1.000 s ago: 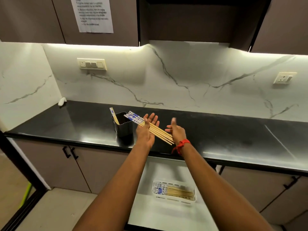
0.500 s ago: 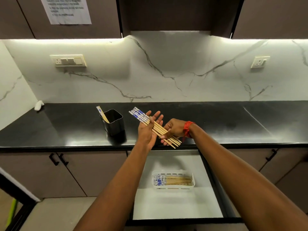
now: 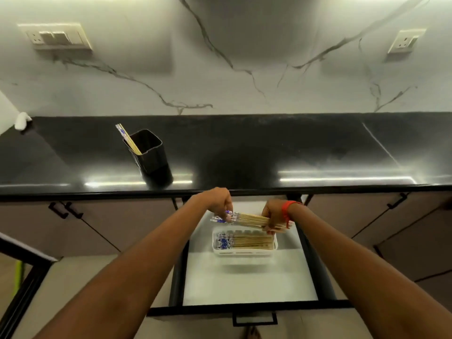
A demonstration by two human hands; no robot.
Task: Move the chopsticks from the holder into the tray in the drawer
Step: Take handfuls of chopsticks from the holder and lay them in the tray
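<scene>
A bundle of wooden chopsticks [image 3: 249,219] with blue-patterned ends lies level between my hands, just above the white tray [image 3: 244,251]. My left hand [image 3: 217,200] pinches the patterned ends. My right hand [image 3: 272,214], a red band at its wrist, grips the plain ends. The tray sits at the back of the open drawer [image 3: 247,277] and holds several more chopsticks [image 3: 247,242] lying flat. On the black counter stands the dark square holder [image 3: 150,155] with a pair of chopsticks [image 3: 127,138] leaning in its left corner.
The black counter [image 3: 269,152] runs across the view under a marble wall. The drawer's black front rail [image 3: 247,308] is near me. Closed cabinet doors [image 3: 85,228] flank the drawer. A small white object [image 3: 22,119] sits at the counter's far left.
Both hands came down from above the counter to just over the tray with the bundle, which now lies level. My view tilted downward.
</scene>
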